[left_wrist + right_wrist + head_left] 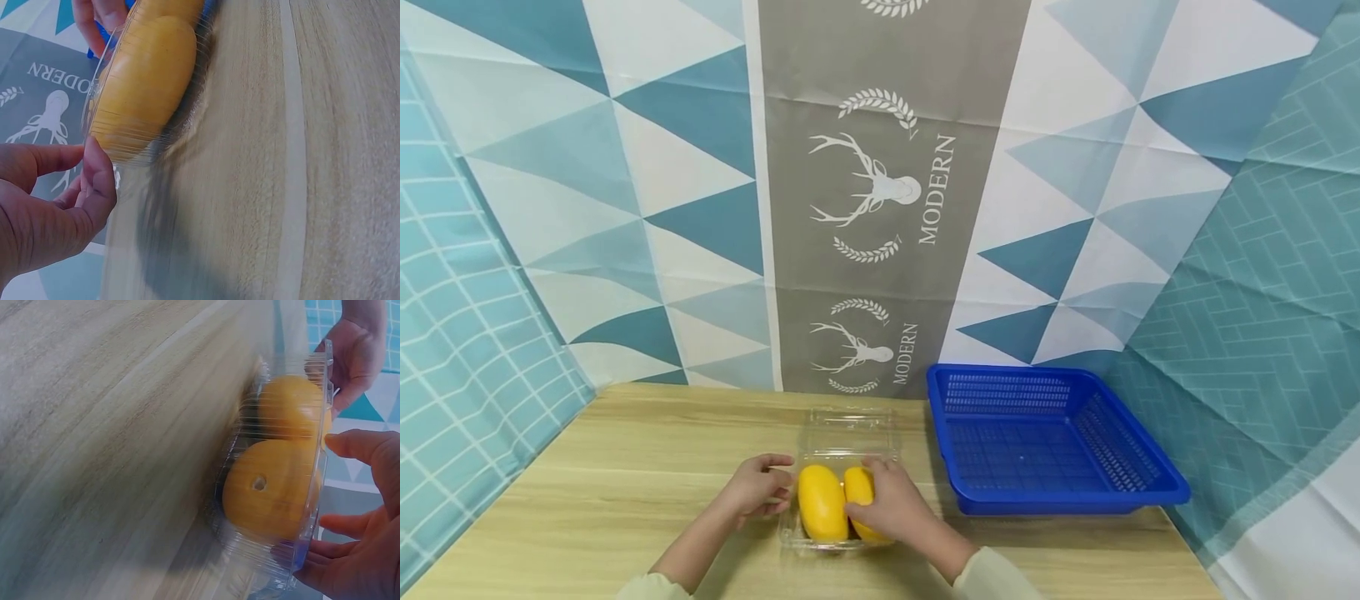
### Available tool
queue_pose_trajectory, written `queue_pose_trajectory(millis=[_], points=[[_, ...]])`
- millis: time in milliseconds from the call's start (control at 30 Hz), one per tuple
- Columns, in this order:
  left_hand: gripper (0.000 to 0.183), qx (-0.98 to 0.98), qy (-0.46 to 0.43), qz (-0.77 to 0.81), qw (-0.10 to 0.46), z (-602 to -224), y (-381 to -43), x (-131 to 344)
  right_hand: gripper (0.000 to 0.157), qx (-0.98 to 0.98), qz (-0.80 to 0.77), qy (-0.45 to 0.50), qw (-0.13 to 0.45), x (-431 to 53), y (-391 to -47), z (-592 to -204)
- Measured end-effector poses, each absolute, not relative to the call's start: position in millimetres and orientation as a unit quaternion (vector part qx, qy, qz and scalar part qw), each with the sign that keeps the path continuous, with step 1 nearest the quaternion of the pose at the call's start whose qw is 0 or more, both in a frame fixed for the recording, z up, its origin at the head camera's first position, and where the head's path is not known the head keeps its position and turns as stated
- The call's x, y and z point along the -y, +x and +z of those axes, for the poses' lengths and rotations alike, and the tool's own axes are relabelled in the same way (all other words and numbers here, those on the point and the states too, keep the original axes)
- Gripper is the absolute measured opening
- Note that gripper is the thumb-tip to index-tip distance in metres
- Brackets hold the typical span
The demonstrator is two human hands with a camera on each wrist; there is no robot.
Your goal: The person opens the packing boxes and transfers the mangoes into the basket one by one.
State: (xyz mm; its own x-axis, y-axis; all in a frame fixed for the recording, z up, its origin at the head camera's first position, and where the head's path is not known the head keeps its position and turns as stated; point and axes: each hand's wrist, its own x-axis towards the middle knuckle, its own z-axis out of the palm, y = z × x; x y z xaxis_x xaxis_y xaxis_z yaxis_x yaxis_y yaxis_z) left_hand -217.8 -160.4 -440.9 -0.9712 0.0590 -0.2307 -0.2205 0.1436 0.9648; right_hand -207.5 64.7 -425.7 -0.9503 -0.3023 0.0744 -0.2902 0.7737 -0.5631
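Two yellow mangoes lie side by side in a clear plastic clamshell box (835, 547), whose lid (850, 432) is folded back toward the wall. My left hand (758, 490) is at the box's left side; the left wrist view has its thumb and a finger (97, 164) pinching the rim. The left mango (822, 504) is uncovered by either hand. From above, my right hand (898, 507) grips the right mango (858, 485), thumb on its inner side. In the right wrist view, both mangoes show through the ribbed wall, the nearer mango (265, 487) with a small pit in its end.
A blue plastic basket (1022, 462) with perforated sides stands to the right of the box. Behind the wooden table (647, 467) hangs a patterned cloth (880, 275), with tiled-print sheets at both sides.
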Motion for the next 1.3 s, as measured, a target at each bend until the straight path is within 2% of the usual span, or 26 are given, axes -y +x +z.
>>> queue_pose_trajectory(millis=[633, 800, 1300], points=[[0.041, -0.745, -0.079, 0.654, 0.105, -441.5, -220.6, 158.5, 0.088, -0.964, -0.218, -0.141, 0.056, -60.6, -209.4, -423.3], [0.042, -0.742, -0.081, 0.657, 0.106, -442.0, -218.3, 158.9, 0.088, -0.962, -0.226, -0.136, 0.063, -59.5, -210.7, -424.1], [0.041, -0.735, -0.078, 0.665, 0.106, -440.4, -216.2, 159.3, 0.092, -0.969, -0.196, -0.145, 0.051, -55.3, -210.9, -427.9]])
